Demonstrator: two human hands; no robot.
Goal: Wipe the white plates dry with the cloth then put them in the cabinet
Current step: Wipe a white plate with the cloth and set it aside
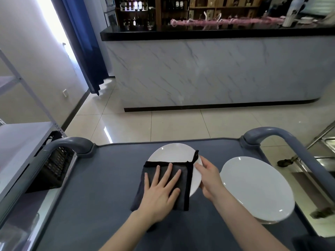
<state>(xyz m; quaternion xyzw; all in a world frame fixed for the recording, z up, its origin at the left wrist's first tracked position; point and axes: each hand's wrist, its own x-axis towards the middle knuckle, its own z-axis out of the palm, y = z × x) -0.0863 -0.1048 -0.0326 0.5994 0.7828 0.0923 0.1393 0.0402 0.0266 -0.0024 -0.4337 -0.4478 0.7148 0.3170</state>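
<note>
Left hand (161, 187) lay flat, fingers spread, pressing cloth (182, 201) on plate (174, 153) | right hand (208, 178) pinched that plate's right rim | second plate (253, 187) just beside on worktop (101, 178) | risk: hard wiping could skid plate into its neighbour.

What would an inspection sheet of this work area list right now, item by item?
Surface: grey cart top, with raised handles at its far corners.
Job's things: dark cloth lies over part of the left plate; right plate sits uncovered beside it.
Clutter: black crate beside the cart's left side.
Hands: left hand presses flat on the cloth, fingers straight; right hand grips the left plate's rim.
Cables: nothing seen.
Surroundings: marble-look counter, blue curtain, metal shelf, tiled floor.
</note>
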